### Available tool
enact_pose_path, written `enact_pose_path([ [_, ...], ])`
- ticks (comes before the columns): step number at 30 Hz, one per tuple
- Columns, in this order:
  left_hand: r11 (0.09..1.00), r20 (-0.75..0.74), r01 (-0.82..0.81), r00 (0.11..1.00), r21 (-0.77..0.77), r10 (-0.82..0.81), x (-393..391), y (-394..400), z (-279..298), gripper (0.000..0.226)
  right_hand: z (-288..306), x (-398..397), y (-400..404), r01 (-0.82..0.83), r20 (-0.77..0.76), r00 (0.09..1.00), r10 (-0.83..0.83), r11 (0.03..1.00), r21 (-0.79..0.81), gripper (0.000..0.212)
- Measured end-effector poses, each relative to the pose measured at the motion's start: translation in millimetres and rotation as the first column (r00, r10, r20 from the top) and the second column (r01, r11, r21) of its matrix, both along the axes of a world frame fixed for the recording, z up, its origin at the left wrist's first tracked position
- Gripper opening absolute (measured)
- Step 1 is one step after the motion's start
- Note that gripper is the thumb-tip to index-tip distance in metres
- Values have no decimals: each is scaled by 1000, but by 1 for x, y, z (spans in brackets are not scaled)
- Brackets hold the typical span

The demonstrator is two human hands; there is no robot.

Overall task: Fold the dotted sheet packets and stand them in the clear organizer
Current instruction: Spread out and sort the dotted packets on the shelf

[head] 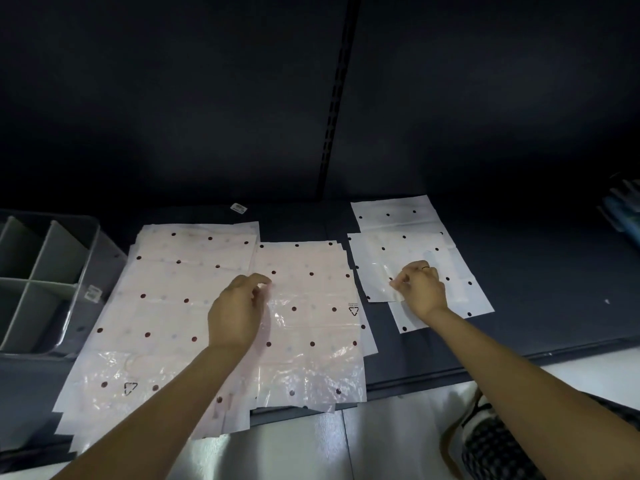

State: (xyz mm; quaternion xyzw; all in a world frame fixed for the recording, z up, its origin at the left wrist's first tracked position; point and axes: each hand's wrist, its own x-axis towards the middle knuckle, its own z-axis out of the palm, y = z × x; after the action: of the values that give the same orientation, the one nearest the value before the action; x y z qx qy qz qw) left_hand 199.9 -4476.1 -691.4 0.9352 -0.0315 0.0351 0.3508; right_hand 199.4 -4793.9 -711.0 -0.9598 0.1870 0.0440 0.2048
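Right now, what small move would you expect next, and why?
Probably the right hand lifts the edge it pinches and folds that small white dotted packet over. The clear organizer at the left holds no packet yet.

A checkered shoe (pixel 491 441) rests on pale floor (pixel 311 452) beneath the dark shelf (pixel 536 289).

A dark back panel (pixel 173 98) fills the upper frame, split by a slotted upright (pixel 334 109). Below runs a dark shelf (pixel 536 271); pale glossy floor (pixel 363 445) shows along the bottom edge.
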Motion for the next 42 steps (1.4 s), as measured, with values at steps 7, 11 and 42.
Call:
enact_pose_path([
  [7,537,-288,649,741,539,-606,-18,1,-26,66,39,-4,19,190,101,962,-252,890,415,19],
  [11,828,-312,533,827,172,-468,-11,-10,-10,74,66,-13,78,280,-66,945,-319,692,665,30],
  [42,917,-210,-38,969,398,132,-40,148,-12,52,63,-6,110,-151,405,913,37,956,253,26],
])
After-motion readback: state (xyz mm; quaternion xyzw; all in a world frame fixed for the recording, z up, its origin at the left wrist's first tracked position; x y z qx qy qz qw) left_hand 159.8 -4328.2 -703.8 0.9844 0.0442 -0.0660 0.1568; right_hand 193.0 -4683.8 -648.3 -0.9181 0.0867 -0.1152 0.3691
